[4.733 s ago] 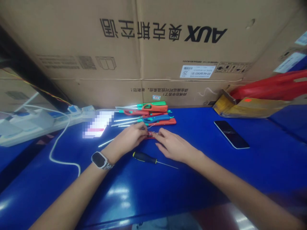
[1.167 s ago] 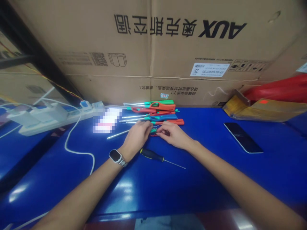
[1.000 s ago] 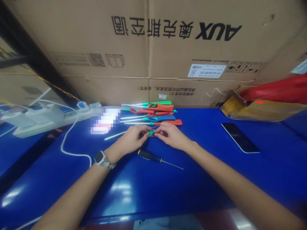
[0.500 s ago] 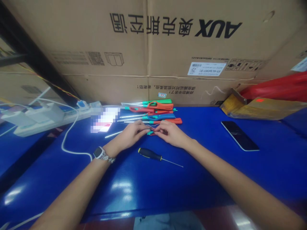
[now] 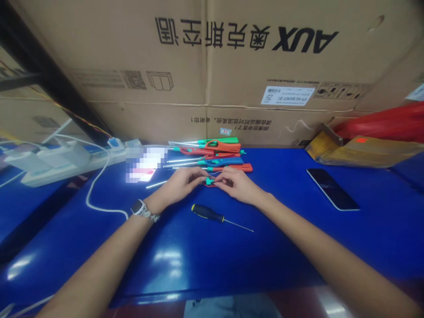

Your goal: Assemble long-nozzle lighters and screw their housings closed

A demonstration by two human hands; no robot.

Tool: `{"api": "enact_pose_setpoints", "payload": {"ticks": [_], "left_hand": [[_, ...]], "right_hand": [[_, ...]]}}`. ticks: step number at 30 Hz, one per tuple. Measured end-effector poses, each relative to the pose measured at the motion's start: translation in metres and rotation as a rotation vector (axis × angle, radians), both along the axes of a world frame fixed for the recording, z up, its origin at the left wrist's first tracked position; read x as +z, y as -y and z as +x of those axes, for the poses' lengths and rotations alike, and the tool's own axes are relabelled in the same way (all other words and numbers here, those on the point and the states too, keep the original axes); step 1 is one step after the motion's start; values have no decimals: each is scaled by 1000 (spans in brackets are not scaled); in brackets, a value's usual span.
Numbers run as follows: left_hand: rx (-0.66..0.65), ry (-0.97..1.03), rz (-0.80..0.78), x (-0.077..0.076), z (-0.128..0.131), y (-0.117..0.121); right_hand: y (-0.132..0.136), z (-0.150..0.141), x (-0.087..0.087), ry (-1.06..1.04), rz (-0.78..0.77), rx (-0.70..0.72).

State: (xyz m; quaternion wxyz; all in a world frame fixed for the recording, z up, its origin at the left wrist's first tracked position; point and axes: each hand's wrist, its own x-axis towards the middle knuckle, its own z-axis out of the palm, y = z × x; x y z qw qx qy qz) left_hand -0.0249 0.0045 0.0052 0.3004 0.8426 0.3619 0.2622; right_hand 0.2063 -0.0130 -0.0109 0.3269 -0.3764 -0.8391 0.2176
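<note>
My left hand and my right hand meet over a red long-nosed lighter lying on the blue table. Both hands pinch at it, and a small teal part shows between the fingertips. The lighter's metal tube sticks out to the left from under my left hand. A watch sits on my left wrist. Just near of the hands lies a black-and-yellow screwdriver, its thin shaft pointing right.
A pile of several red, green and blue lighters lies behind the hands against a big cardboard box. A phone lies to the right, a white power strip with a cable to the left, yellow and red packaging at far right.
Both hands have stayed pinched at the lighter and shifted only slightly. The teal part now shows more plainly between the fingertips. The screwdriver has not moved.
</note>
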Motion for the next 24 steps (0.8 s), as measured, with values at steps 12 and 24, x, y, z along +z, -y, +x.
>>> {"api": "enact_pose_setpoints", "payload": {"ticks": [12, 24], "left_hand": [[6, -157, 279, 4, -1, -10], [-61, -697, 258, 41, 20, -12]], "right_hand": [[-1, 1, -2, -9, 5, 5], [-3, 1, -4, 1, 23, 27]]}}
